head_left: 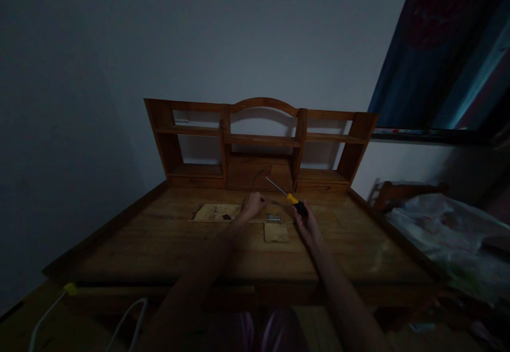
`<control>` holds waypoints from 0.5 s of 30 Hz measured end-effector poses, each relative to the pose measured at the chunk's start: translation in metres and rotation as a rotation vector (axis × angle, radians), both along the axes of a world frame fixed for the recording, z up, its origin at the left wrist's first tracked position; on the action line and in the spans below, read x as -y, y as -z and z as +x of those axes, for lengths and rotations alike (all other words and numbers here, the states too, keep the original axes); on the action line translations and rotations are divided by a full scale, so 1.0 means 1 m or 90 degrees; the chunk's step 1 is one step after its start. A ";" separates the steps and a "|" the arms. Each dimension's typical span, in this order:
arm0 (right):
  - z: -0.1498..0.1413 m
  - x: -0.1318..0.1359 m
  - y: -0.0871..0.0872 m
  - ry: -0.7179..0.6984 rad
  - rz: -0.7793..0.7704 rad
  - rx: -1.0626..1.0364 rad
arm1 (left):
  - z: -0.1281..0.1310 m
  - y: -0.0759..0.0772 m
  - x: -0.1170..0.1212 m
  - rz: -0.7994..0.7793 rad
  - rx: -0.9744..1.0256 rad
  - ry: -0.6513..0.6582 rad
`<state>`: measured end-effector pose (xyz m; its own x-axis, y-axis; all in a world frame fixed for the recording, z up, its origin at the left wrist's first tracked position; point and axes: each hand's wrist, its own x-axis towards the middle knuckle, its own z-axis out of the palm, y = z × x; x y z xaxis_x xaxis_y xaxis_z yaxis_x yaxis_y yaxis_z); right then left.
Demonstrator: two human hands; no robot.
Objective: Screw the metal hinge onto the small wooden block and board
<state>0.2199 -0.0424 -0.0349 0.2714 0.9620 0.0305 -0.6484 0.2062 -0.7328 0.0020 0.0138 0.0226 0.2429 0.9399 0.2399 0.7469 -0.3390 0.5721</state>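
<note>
My right hand (306, 223) is closed around the black and yellow handle of a screwdriver (292, 200), whose thin metal shaft points up and to the left. My left hand (252, 204) is closed in a pinch above the desk. What its fingers hold is too dark to make out; a thin dark curved line rises behind it. Between the hands, a small metal hinge (273, 218) lies at the upper edge of a small square wooden piece (276, 233). A pale, rough-edged wooden board (211, 212) lies to the left, partly behind my left hand.
The wooden desk (159, 245) carries a shelf unit (261, 140) along its back, against the wall. A white cable (131, 309) hangs near the front left, by a yellow-tipped cord (69, 289). To the right are clear plastic wrapping (434, 219) and a dark curtain (422, 59).
</note>
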 end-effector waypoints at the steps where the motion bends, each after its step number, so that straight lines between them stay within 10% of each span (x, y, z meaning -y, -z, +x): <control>1: 0.000 0.000 0.000 -0.001 -0.001 -0.001 | -0.008 -0.002 -0.003 0.010 -0.005 -0.020; 9: -0.001 0.000 0.000 0.002 -0.017 -0.021 | -0.208 -0.024 0.003 0.083 -0.074 -0.249; 15: 0.001 0.000 0.003 0.015 0.015 0.018 | -0.326 0.006 0.044 0.069 -0.150 -0.349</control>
